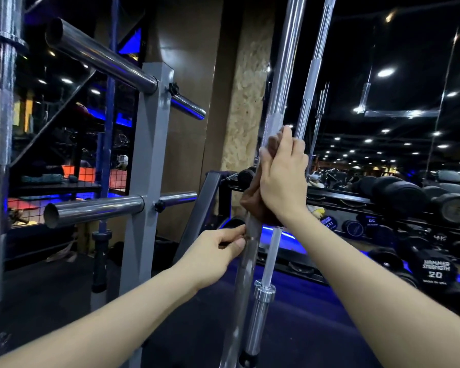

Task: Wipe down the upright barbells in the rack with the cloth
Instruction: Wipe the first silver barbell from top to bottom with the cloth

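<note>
**Cloth wrapped on an upright barbell, both hands on the bar**

Two chrome barbells stand nearly upright in the middle of the frame, leaning slightly to the right toward the top. The nearer barbell [278,96] runs from the top centre down to the bottom centre, and a dark brown cloth [252,200] is wrapped around its shaft just right of the frame's centre. The right hand [283,171] grips the cloth and the bar together, fingers curled round them, thumb pointing up along the knurled section. Below it, the left hand [218,251] pinches the same bar between thumb and fingers at the point where the shaft meets the thicker sleeve, just under the lower edge of the cloth. Both forearms reach in from the bottom corners of the frame.

The second barbell [312,70] stands just to the right of the first, close beside it; its shaft passes behind the right hand and its collar and sleeve [260,309] show in the lower centre.

In the left half of the frame stands a grey plate rack [149,160] with chrome pegs sticking out toward the camera at the upper left and the middle left. Another chrome bar [4,128] stands upright at the far left edge. Along the right side, black dumbbells [433,269] lie on a rack; one end cap reads "Hammer Strength 20". A mirror behind them in the upper right reflects ceiling lights. Blue light glows along the floor [303,341] behind the bars.
</note>
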A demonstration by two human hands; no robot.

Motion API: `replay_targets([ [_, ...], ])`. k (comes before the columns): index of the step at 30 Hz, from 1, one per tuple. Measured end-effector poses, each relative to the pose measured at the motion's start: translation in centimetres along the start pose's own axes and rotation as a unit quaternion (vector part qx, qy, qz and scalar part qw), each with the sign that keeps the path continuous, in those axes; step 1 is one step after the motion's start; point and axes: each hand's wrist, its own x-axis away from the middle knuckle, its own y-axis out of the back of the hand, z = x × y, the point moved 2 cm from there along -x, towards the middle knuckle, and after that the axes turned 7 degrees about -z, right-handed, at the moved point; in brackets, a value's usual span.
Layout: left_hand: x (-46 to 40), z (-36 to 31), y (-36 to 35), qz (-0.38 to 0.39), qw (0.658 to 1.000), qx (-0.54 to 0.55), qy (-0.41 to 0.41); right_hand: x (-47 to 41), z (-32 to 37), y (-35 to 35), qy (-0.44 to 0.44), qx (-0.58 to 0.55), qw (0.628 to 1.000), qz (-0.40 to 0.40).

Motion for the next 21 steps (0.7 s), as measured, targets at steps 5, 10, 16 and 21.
replay_targets([
  [5,-1.5,0.2,-0.6,-0.090,0.990,-0.065,-0.083,5.2,-1.4,-0.8,-0.028,-0.070,0.997,0.012],
  [10,-1.9,0.2,-0.5,-0.056,0.997,-0.028,-0.053,6.5,-2.3,0.3,-0.044,-0.062,0.993,0.090],
  [16,-2.2,0.2,-0.6,-0.002,1.000,0.019,0.001,-0.3,-1.3,0.7,-0.026,-0.038,0.996,0.077],
  [21,-1.9,0.4,-1.2,-0.053,0.998,0.034,-0.006,3.2,-2.1,-0.2,-0.054,-0.087,0.993,0.051],
])
